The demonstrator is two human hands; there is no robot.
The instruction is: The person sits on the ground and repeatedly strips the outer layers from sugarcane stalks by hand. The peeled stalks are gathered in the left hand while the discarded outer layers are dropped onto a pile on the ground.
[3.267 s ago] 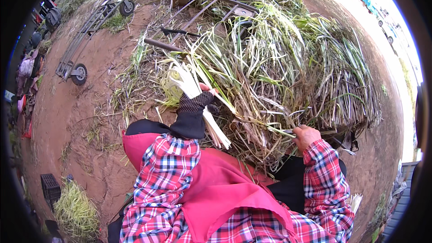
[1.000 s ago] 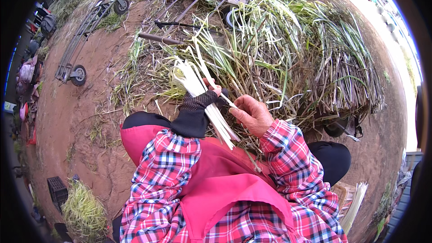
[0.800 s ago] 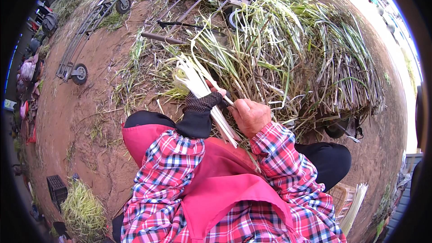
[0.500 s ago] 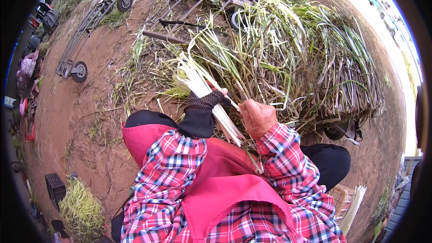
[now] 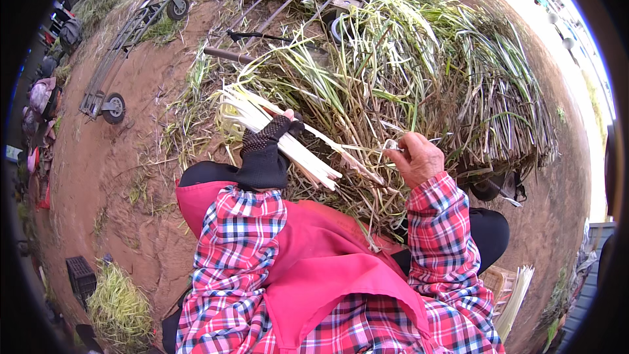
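Note:
My left hand (image 5: 274, 134), in a black dotted fingerless glove, is closed round a bundle of pale white stalks (image 5: 308, 160) with yellowish tops. One more stalk with a browning outer leaf (image 5: 354, 160) slants out of that grip toward my right. My bare right hand (image 5: 419, 159) is pinched on a thin pale leaf strip (image 5: 388, 148), beside the bundle and apart from it. Under and beyond both hands lies a large heap of green leafy stalks (image 5: 413, 85), with dry brown leaves among them. Its right part is a thick row with brown lower ends (image 5: 504, 134).
A metal hand cart (image 5: 121, 59) lies far left on the bare soil. A wooden-handled frame (image 5: 275, 19) with a wheel is partly buried by the heap. Near left are a dark crate (image 5: 81, 276) and a pile of yellow-green leaves (image 5: 121, 305). White stalks (image 5: 514, 301) stand by a basket (image 5: 498, 286) at right.
My right hand has moved right, away from the bundle, drawing the leaf strip outward. My left hand has shifted left with the stalks, which now lie at a flatter slant.

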